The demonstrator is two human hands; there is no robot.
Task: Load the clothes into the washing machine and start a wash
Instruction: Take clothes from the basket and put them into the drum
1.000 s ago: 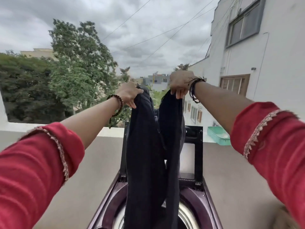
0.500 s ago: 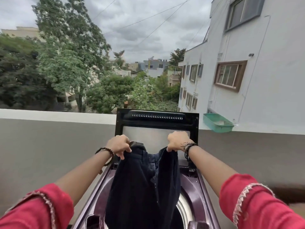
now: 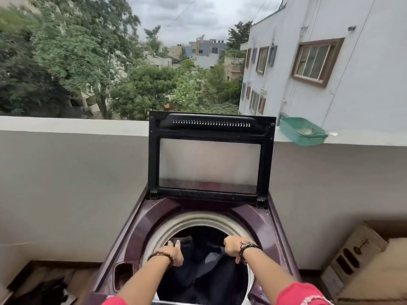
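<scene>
Sleeves: red cuffs at the bottom edge, both forearms reaching forward and down over the machine.
Left hand (image 3: 174, 253): inside the tub mouth, fingers curled down onto the top edge of the dark garment (image 3: 204, 265); a beaded bracelet sits on the wrist.
Right hand (image 3: 232, 247): also inside the tub mouth, fingers bent over and clamped on the garment's other top corner; dark thread bands on the wrist.
Garment: almost wholly inside the drum (image 3: 198, 223), bunched in dark folds below both hands, nothing draped over the rim.
Washing machine (image 3: 141, 227): a maroon top-loader, with a recessed pocket at its near left corner.
Lid (image 3: 209, 164): raised upright on its hinges, frosted panel facing the person.
Floor, left: a dark heap (image 3: 48, 291), possibly more laundry, too blurred to be sure.
Right side: a cardboard box (image 3: 361, 260) just beside the machine.
Parapet: a green tray (image 3: 301, 130) sits on the ledge; trees and buildings beyond.
Progress: this garment looks as good as loaded, but both hands have yet to let go. Any remaining clothes, closing the lid and starting the cycle are judged still to come; no controls are visible.
</scene>
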